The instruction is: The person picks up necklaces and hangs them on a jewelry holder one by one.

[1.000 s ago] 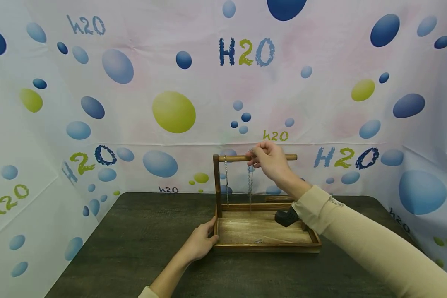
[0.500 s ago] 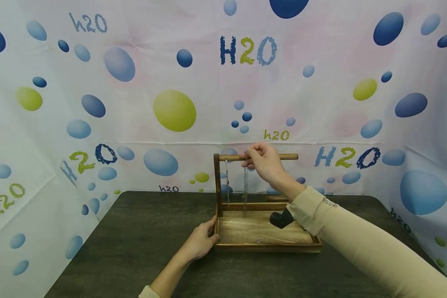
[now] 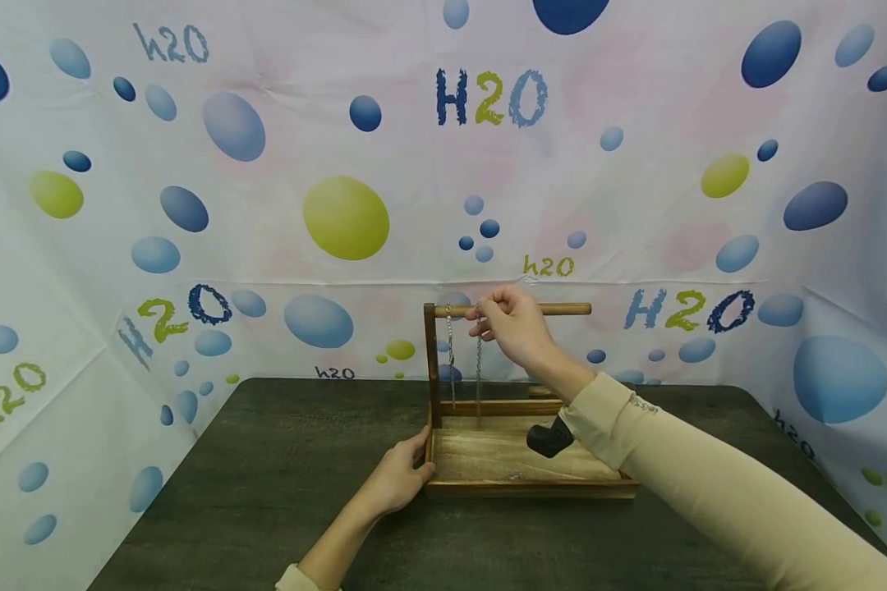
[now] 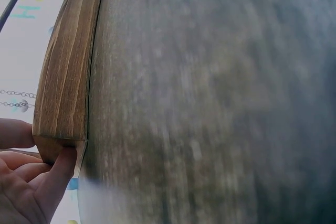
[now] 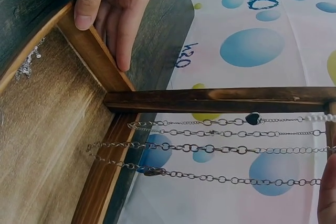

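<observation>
A wooden jewelry stand (image 3: 532,489) has a tray base, an upright post (image 3: 432,361) at its left and a round bar (image 3: 567,309) on top. My left hand (image 3: 395,480) grips the tray's left wall, thumb on the near inner side and fingers outside in the right wrist view. At the bar, my right hand (image 3: 516,327) pinches a silver chain necklace (image 5: 199,149), which hangs down toward the tray. Closer to the post, another necklace (image 3: 451,353) loops over the bar; a dark heart pendant (image 5: 253,118) and pearl-like beads (image 5: 320,118) show on it.
A small silver chain (image 5: 29,61) lies in the tray near its front wall. Under my right wrist hangs a black device (image 3: 549,439). Part of a wooden piece (image 3: 542,392) shows behind the tray. The dark table (image 3: 303,443) meets a patterned backdrop at the back.
My right hand has moved left along the bar with the chain necklace, closer to the hanging one. The left hand has stayed on the tray wall.
</observation>
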{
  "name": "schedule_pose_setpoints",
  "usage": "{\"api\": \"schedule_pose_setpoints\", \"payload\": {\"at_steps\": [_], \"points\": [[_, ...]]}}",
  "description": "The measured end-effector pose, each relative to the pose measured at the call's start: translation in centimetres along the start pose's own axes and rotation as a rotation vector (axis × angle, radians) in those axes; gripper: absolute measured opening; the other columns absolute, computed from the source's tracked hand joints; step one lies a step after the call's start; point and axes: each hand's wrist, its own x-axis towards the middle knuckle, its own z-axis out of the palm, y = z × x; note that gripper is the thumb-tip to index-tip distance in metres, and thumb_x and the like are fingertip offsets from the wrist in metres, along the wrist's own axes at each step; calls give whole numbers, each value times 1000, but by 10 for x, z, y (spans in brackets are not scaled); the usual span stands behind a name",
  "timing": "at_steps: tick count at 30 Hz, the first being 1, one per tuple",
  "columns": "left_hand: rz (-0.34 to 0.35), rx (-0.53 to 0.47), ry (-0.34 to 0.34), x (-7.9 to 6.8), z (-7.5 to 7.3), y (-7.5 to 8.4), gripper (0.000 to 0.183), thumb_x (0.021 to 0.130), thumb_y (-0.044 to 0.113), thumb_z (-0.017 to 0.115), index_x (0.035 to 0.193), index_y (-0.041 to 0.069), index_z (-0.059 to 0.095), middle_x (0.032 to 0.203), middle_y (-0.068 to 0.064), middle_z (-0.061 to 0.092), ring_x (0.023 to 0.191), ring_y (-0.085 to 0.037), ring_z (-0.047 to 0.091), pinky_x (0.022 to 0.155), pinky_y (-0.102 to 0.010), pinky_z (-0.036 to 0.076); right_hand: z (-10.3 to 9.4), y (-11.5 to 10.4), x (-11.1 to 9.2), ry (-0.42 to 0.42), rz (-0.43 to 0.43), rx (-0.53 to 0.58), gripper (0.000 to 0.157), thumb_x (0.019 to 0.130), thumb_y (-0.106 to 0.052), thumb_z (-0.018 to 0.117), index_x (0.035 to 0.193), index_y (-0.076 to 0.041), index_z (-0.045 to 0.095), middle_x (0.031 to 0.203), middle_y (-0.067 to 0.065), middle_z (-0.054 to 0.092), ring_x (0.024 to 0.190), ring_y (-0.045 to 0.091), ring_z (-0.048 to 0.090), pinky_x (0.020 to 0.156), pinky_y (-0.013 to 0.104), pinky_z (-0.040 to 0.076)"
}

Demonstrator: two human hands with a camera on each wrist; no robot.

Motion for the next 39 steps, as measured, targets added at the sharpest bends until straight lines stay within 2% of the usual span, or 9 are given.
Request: {"api": "schedule_pose_setpoints", "payload": {"at_steps": [11, 16, 26, 34, 39], "points": [[0, 3, 0, 0, 0, 0, 65, 99, 0, 59, 154, -10, 26, 149, -36, 38, 135, -51, 41, 105, -60, 40, 3, 6, -4, -16, -6, -18, 21, 107, -16, 47, 107, 2, 59, 105, 16, 72, 89, 24, 73, 77, 34, 59], [1, -1, 0, 0, -1, 0, 65, 99, 0, 59, 154, -10, 26, 148, -36, 38, 135, -50, 41, 105, -60, 40, 3, 9, -3, -23, -11, -39, 22, 107, -16, 46, 107, 2, 59, 106, 19, 72, 95, 26, 72, 84, 43, 57], [-1, -11, -1, 2, -1, 1, 64, 99, -1, 57, 154, -11, 25, 149, -36, 37, 136, -49, 40, 107, -59, 39, 1, 22, -3, 7, -39, -94, 17, 105, -15, 54, 100, -1, 63, 100, 14, 73, 94, 24, 71, 86, 49, 56], [-17, 2, -2, 3, 0, 0, 65, 99, 1, 58, 154, -9, 26, 149, -34, 39, 136, -49, 41, 106, -58, 40, 1, 28, -6, 18, -54, -154, 16, 104, -17, 56, 100, -5, 66, 100, 11, 75, 92, 20, 69, 77, 35, 55], [-13, 9, 6, 4, 1, -1, 64, 99, 1, 58, 154, -10, 27, 149, -34, 39, 135, -48, 42, 107, -58, 40, -2, 29, -7, 25, -80, -153, 18, 103, -18, 58, 100, -4, 68, 98, 6, 75, 95, 21, 70, 80, 36, 56]]}}
